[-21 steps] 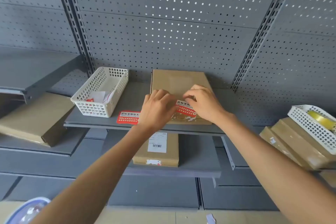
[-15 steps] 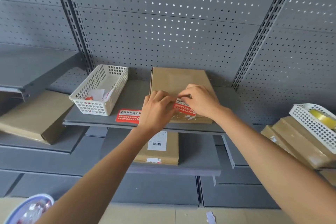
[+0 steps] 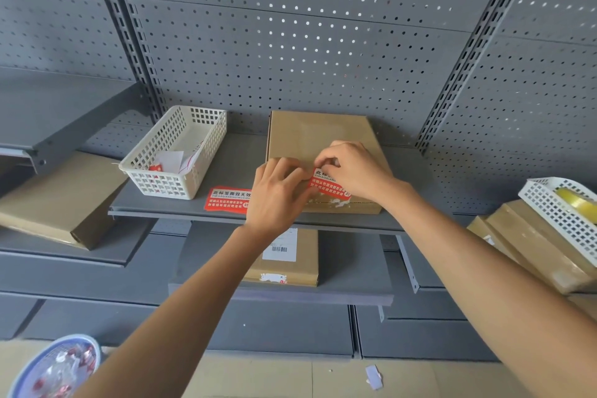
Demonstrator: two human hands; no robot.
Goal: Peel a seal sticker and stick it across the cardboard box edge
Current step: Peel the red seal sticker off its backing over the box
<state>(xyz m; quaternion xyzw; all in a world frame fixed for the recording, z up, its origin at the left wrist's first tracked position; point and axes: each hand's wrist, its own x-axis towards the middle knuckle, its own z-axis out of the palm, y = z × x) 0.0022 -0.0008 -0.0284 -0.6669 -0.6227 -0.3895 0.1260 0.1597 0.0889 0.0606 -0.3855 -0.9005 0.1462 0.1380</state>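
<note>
Pinching the red seal sticker by its upper left corner with my right hand, I have it over the near end of the cardboard box on the grey shelf. My left hand grips its left edge, fingers curled. Another red sticker lies flat on the shelf just left of that hand, near the white basket.

Two red seal stickers: one on the middle box, one on the shelf to its left; two white baskets, one left, one far right; two hands, left and right; one tape roll in the right basket.
</note>
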